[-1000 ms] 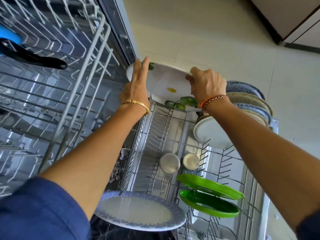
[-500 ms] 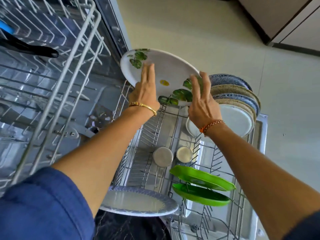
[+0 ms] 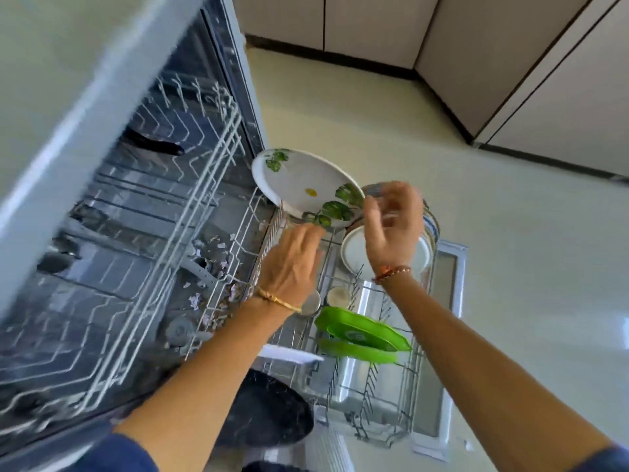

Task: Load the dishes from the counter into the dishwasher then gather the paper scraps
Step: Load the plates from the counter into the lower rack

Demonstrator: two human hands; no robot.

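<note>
Over the pulled-out lower rack (image 3: 405, 417), my left hand (image 3: 292, 264) and right hand (image 3: 391, 226) hover loose-fingered, holding nothing, beside the racked leaf-print plate (image 3: 303, 185); another counter dish likely next.

Floor (image 3: 391, 124): pale cream, smooth, glossy w/ soft daylight sheen, brightest toward the right side. Cabinets (image 3: 561, 83): beige flat-front doors, run along far edge of floor & turn a corner, coming fwd down the right side. Thin vertical seams btwn doors. Dark plinth strip (image 3: 367, 63) at cabinet base where it meets floor, follows same corner. Light even, no hard shadows on floor. Cabinet fronts slightly darker than floor. View blurred at left edge.
</note>
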